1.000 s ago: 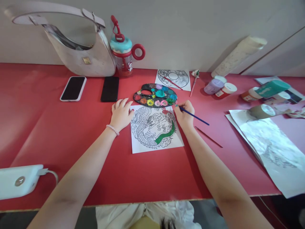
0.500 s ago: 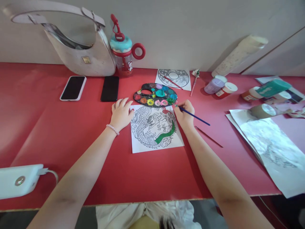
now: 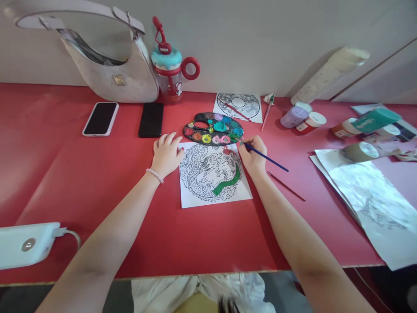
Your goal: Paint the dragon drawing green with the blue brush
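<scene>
Between the fingers of my right hand [image 3: 254, 155] is a paintbrush with a blue handle [image 3: 270, 159]. Its tip is at the green paint on the right end of a dark paint palette [image 3: 203, 116], whose wells hold many colours. My left hand [image 3: 167, 155] lies flat with fingers spread, at the upper left edge of a white sheet with a dragon drawing [image 3: 202, 174]. A curved band of the dragon's body is green, and a small spot near the top right is red. A thin brush [image 3: 286, 186] rests beside my right forearm.
Behind stand a pale handbag [image 3: 130, 84] and a red-lidded cup [image 3: 169, 82], with two phones [image 3: 100, 118] before them. A circular drawing [image 3: 256, 114] lies past the palette. Paint bottles [image 3: 295, 116] and stacked sheets [image 3: 387, 217] are on the right; a white power bank [image 3: 29, 245] is front left.
The brush tip has shifted slightly onto the green paint well of the palette. My left hand stays in place, and the whole view has moved a little.
</scene>
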{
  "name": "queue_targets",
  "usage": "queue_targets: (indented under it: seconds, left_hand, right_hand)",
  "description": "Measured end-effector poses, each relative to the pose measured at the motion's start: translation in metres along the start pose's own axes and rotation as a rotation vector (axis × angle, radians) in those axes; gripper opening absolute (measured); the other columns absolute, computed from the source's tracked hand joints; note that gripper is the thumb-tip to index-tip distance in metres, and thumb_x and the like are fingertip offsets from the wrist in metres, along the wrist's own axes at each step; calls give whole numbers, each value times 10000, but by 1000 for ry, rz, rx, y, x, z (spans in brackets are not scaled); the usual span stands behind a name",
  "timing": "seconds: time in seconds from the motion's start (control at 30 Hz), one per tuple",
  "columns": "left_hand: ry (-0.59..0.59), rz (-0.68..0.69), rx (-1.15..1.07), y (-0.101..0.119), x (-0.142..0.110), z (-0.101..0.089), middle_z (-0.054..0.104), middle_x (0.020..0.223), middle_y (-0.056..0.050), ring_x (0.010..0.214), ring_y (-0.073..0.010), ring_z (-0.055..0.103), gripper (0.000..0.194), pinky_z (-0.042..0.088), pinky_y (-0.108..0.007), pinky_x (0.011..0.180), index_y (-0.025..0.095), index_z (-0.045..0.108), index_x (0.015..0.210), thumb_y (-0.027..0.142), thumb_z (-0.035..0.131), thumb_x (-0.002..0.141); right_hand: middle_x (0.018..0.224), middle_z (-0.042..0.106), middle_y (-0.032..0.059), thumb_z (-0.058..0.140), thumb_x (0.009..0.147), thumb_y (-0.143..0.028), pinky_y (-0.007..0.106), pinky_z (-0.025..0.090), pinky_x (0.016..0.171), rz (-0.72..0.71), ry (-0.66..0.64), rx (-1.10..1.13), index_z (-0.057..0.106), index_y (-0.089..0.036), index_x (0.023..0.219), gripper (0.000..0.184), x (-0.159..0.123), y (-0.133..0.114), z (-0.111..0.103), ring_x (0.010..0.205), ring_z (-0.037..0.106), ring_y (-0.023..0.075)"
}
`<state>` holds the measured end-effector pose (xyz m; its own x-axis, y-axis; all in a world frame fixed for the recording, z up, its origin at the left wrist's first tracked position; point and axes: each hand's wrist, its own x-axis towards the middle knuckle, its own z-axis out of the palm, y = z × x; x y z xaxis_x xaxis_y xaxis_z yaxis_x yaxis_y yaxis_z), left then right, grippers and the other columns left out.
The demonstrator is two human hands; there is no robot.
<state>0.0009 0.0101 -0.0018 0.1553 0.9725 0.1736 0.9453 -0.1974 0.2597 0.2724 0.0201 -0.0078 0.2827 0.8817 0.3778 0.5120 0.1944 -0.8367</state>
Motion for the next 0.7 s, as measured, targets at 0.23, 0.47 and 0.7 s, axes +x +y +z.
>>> queue_targets:
  seconds: [0.23,0.47,0.7]
  left_hand:
    - [0,-2,12,0,0,0,493,1475,-125,1365,-334,389,408,334,-561,1100,197,576,1326,277,481,937]
    - [1,-2,9,-1,0,1,486,1482,-123,1370,-333,383,408,323,-559,1111,194,575,1327,275,485,938]
    - [-1,-2,5,0,0,0,489,1478,-128,1367,-338,387,411,327,-564,1104,194,577,1325,275,481,933]
  right_hand:
    - [608,538,-45,533,667,-127,284,393,562,-4,-6,-22,494,-228,706,115,-1,1,0,553,486,128]
    - [594,531,-49,540,656,-125,283,389,570,-35,-16,-31,507,-226,687,110,-1,1,-1,556,481,129]
    - [605,558,-33,544,627,-135,286,407,572,-2,-33,-47,522,-218,643,88,-1,0,-1,574,495,137]
